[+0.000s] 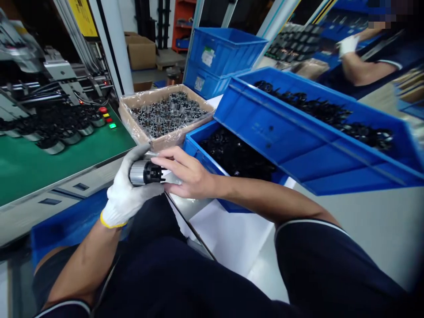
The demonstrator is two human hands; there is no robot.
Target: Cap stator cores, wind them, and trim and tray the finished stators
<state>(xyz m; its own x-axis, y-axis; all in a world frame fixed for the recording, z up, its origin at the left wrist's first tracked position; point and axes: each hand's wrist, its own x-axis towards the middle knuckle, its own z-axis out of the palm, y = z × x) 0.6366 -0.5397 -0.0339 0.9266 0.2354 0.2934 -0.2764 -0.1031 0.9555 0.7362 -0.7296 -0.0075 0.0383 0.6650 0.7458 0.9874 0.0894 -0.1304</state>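
My left hand [124,190], in a white glove with a yellow cuff, is wrapped round a silver metal cylinder [138,172]. A black plastic part [153,172] with prongs sits on the cylinder's right end. The bare fingers and thumb of my right hand [188,174] close on that black end from the right. Just beyond my hands stands a plastic-lined carton [172,140] full of metal rings.
On the left, a green machine surface [96,157] carries rows of black-and-silver parts and lit buttons. Blue bins [318,163] of black parts stand at the right, with stacked blue crates [220,53] behind. A co-worker's gloved hand [348,45] shows at upper right.
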